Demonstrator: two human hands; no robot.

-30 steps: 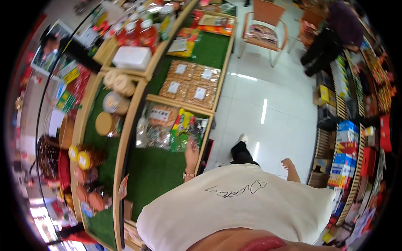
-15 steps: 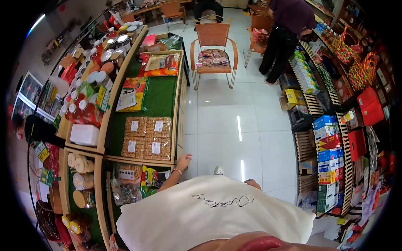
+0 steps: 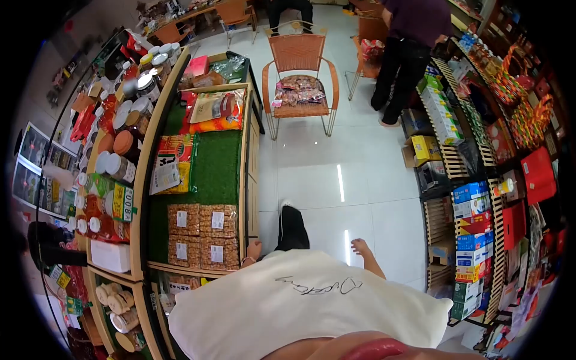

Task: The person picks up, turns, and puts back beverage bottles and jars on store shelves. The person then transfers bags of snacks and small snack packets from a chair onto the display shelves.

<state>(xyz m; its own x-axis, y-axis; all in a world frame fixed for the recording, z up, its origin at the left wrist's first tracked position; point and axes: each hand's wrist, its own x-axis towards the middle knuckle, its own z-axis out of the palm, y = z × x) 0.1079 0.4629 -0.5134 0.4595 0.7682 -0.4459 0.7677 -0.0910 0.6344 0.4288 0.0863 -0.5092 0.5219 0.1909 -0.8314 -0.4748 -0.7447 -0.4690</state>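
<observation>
My left hand (image 3: 254, 248) hangs low beside the wooden display stand, close to its right edge. Its fingers are loosely bent and only partly visible, and nothing shows in them. My right hand (image 3: 360, 246) is out over the tiled floor with its fingers slightly apart and holds nothing. Nearest to the left hand are clear packs of brown nutty snack blocks (image 3: 217, 222) with white labels, lying on the stand's green mat (image 3: 219, 159). Beyond them lie a red and yellow bag (image 3: 175, 161) and an orange food packet (image 3: 217, 111).
A wicker armchair (image 3: 297, 54) with small packets on its seat stands ahead in the aisle. A person in a dark purple shirt (image 3: 417, 18) is by the right shelves, which hold stacked boxes (image 3: 471, 240) and woven baskets (image 3: 528, 123). Jars (image 3: 120, 165) line the left shelf.
I have moved forward along the aisle, and the chair and snack packs appear nearer. My left hand has drawn back, my right hand has swung forward, and a dark-trousered leg now shows.
</observation>
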